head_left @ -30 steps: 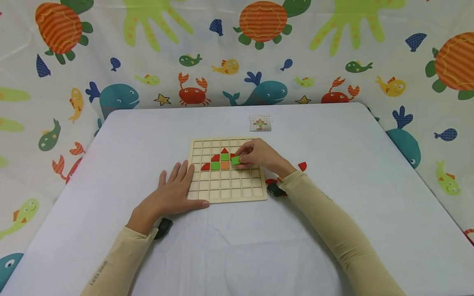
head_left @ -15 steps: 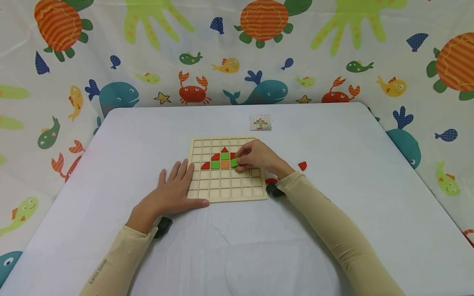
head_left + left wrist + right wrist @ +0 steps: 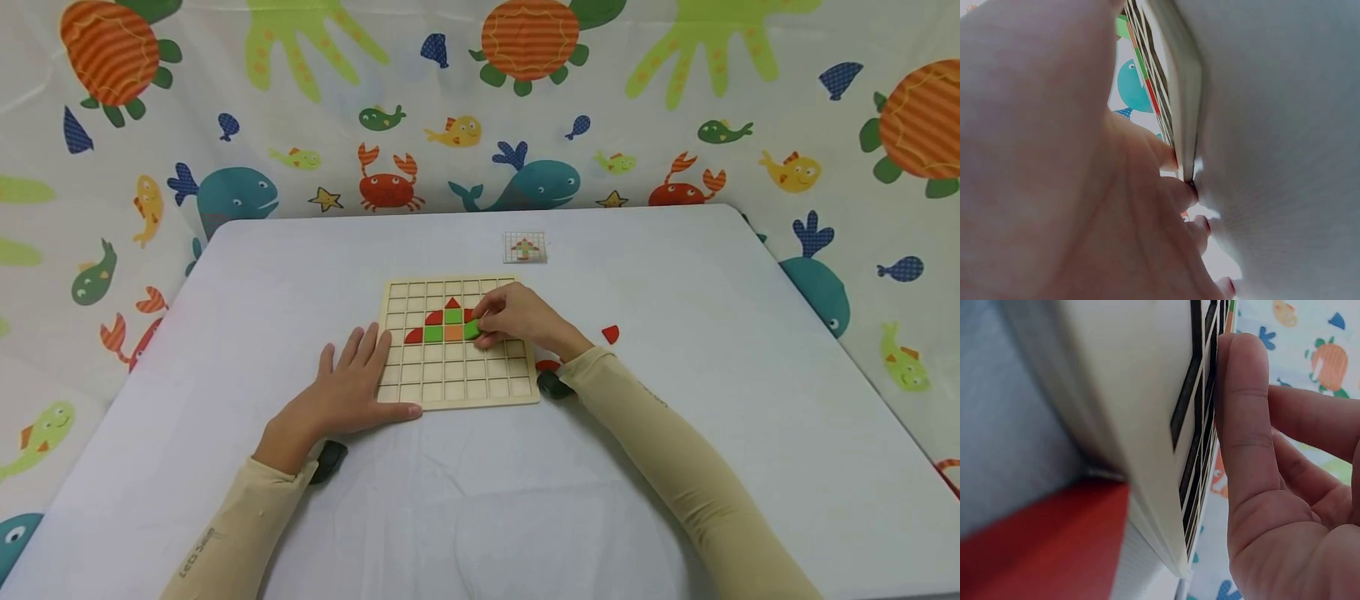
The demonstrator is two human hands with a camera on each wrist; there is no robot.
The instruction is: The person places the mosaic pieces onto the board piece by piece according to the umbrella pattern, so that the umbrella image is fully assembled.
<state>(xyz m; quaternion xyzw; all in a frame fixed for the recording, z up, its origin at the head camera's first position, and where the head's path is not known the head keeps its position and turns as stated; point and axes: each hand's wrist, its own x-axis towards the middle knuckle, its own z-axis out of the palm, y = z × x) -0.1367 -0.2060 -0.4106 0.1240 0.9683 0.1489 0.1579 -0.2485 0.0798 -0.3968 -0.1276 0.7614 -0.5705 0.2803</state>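
A wooden grid board (image 3: 450,387) lies on the white table. On it sit red rounded tiles (image 3: 415,336), a red triangle (image 3: 452,303), green square tiles (image 3: 433,334) and one orange square tile (image 3: 453,333). My right hand (image 3: 517,315) pinches another green tile (image 3: 471,330), tilted at the cell just right of the orange one; the fingers partly hide it and a red tile behind. With fingers spread straight, my left hand (image 3: 348,387) rests against the board's left edge, thumb at the near corner. The left wrist view shows its fingers (image 3: 1179,194) along the board's side.
Beyond the board lies a small pattern card (image 3: 524,247) with a red, green and orange figure. Right of the board are a loose red tile (image 3: 611,334) and another red piece (image 3: 547,365), partly hidden near the right wrist's black camera (image 3: 553,385). A patterned curtain (image 3: 315,108) hangs behind.
The green tile in my right hand has moved slightly down and left, from above the board to the cell beside the orange tile, and is now tilted. The left hand keeps its place.
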